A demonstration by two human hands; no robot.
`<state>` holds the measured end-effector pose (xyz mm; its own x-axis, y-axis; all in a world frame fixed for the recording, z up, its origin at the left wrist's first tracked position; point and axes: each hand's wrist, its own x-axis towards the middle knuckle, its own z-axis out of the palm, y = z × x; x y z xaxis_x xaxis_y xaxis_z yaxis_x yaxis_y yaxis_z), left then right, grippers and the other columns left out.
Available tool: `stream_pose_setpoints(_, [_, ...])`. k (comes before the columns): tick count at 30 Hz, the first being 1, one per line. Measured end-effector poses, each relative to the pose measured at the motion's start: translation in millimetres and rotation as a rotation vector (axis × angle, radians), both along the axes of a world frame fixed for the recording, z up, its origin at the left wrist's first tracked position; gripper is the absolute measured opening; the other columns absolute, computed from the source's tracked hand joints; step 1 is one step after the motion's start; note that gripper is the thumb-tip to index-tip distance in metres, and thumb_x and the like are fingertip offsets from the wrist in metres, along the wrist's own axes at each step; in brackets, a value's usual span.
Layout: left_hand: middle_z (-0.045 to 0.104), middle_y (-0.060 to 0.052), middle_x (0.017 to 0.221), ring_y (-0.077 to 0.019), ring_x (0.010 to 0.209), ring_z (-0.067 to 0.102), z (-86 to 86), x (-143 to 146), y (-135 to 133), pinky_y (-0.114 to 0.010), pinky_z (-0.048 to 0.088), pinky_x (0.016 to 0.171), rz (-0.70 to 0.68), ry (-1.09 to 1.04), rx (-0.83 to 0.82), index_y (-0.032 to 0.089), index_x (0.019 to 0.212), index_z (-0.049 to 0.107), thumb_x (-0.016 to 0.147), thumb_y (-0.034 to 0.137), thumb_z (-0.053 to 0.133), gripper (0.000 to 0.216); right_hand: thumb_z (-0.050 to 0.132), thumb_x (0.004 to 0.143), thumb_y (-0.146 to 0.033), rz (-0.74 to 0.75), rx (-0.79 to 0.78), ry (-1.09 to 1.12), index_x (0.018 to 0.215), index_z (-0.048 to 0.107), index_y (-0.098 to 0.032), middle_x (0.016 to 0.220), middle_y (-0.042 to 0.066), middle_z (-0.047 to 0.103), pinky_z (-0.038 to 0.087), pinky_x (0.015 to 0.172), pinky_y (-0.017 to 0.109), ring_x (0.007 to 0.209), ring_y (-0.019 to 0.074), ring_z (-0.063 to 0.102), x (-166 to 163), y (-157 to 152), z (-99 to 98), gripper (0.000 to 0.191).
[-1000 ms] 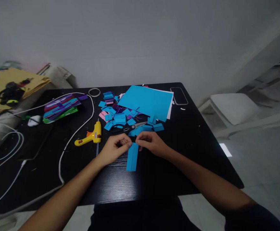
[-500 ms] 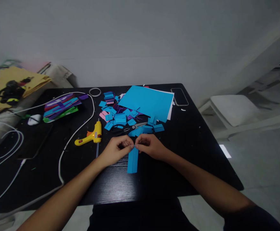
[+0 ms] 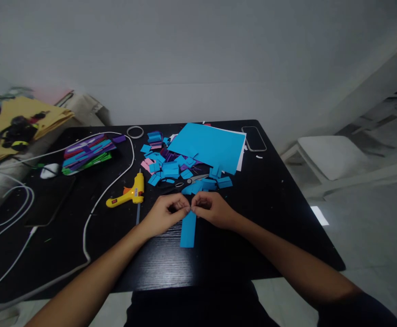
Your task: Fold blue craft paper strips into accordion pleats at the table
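Observation:
A blue paper strip hangs lengthwise toward me over the black table. My left hand pinches its far end from the left, thumb against fingertips. At the same end, my right hand pinches from the right, and the fingertips of both hands almost meet. The fingers cover the strip's top edge. Just beyond the hands lie small blue paper pieces in a loose heap, some folded. Partly buried among them is a pair of scissors. Left of my left hand rests a yellow hot glue gun with a glue stick in its back.
Large blue sheets lie behind the heap, with a phone to their right. A bundle of coloured paper and a tape ring are at the back left. A white cable curves across the left side. A white stool stands at right.
Both hands stay pinched at the strip's far end. The centre crease line seen on the strip before is no longer visible, and its surface now looks plain. The view has shifted very slightly.

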<state>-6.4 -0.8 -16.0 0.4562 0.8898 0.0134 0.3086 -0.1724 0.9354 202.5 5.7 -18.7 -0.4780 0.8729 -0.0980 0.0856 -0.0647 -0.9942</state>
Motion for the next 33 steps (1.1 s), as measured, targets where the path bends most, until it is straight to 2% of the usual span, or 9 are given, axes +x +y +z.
stream_pose_setpoints(8, [0.059, 0.001, 0.067, -0.0106, 0.062, 0.051, -1.2, 0.5, 0.6, -0.022, 0.041, 0.059, -0.005, -0.010, -0.006, 0.014, 0.083, 0.069, 0.092, 0.031, 0.065, 0.020, 0.068, 0.076, -0.024, -0.010, 0.010, -0.015, 0.076, 0.066, -0.017, 0.067, -0.002, 0.062, 0.041, 0.059, 0.023, 0.060, 0.0104, 0.055, 0.0, -0.4, -0.6, 0.008])
stream_pose_setpoints(13, [0.061, 0.001, 0.068, -0.0103, 0.063, 0.052, 3.6, -0.2, 0.4, -0.021, 0.041, 0.059, 0.017, -0.012, 0.050, 0.015, 0.083, 0.070, 0.091, 0.029, 0.066, 0.017, 0.069, 0.076, -0.025, 0.005, 0.005, 0.010, 0.077, 0.066, -0.017, 0.066, -0.002, 0.063, 0.044, 0.060, 0.024, 0.061, 0.0113, 0.058, 1.8, 2.2, 1.2, 0.008])
stream_pose_setpoints(21, [0.061, 0.000, 0.069, -0.0119, 0.064, 0.054, 9.2, -11.2, 9.2, -0.022, 0.044, 0.060, 0.181, -0.064, 0.056, 0.016, 0.079, 0.067, 0.089, 0.035, 0.068, 0.021, 0.068, 0.077, -0.024, -0.050, -0.066, 0.105, 0.077, 0.064, -0.018, 0.067, 0.000, 0.069, 0.053, 0.064, 0.028, 0.062, 0.0137, 0.065, 8.8, 12.6, 0.8, 0.007])
stream_pose_setpoints(26, [0.063, 0.000, 0.071, -0.0117, 0.065, 0.056, 7.2, -3.5, 4.1, -0.022, 0.044, 0.061, 0.114, -0.050, 0.025, 0.016, 0.082, 0.069, 0.091, 0.035, 0.068, 0.021, 0.072, 0.082, -0.034, -0.055, -0.013, 0.083, 0.083, 0.066, -0.018, 0.071, -0.001, 0.066, 0.051, 0.064, 0.028, 0.064, 0.0132, 0.063, 1.6, 5.3, 0.2, 0.017])
stream_pose_setpoints(29, [0.063, 0.001, 0.069, -0.0115, 0.064, 0.056, 6.7, 0.9, 1.1, -0.023, 0.044, 0.061, 0.083, -0.055, 0.008, 0.015, 0.082, 0.070, 0.092, 0.035, 0.067, 0.022, 0.072, 0.083, -0.034, -0.053, 0.042, 0.025, 0.081, 0.066, -0.018, 0.070, -0.001, 0.063, 0.047, 0.062, 0.028, 0.063, 0.0132, 0.061, -0.3, 2.3, -0.2, 0.017])
stream_pose_setpoints(33, [0.061, 0.001, 0.068, -0.0119, 0.064, 0.056, 6.9, -0.1, 1.7, -0.023, 0.044, 0.062, 0.088, -0.042, 0.004, 0.015, 0.083, 0.069, 0.091, 0.035, 0.066, 0.022, 0.070, 0.083, -0.034, -0.054, 0.037, -0.006, 0.080, 0.064, -0.018, 0.068, -0.001, 0.061, 0.043, 0.059, 0.027, 0.061, 0.0127, 0.057, 1.2, 3.3, -0.9, 0.018])
